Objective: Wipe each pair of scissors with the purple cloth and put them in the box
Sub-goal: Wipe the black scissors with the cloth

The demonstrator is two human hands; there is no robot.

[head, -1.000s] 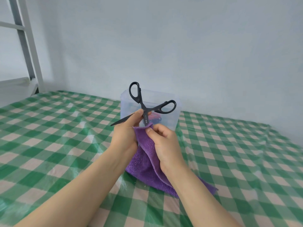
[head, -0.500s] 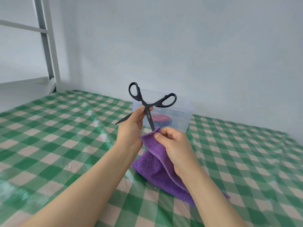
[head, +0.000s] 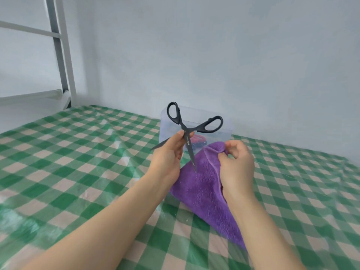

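Holding black scissors (head: 187, 131) splayed open near the pivot, left hand (head: 168, 155) pinching them, handles up, one blade tip over the purple cloth (head: 202, 184), right hand (head: 234, 162) bunching the cloth's top edge, clear plastic box (head: 218, 133) just behind, red scissors (head: 198, 140) inside

so the black scissors (head: 186, 132) are up in the air spread wide open, handles on top, one blade pointing down over the fuzzy purple cloth (head: 202, 185), which is lifted by its bunched top corner, both just in front of the clear plastic box (head: 221, 133)
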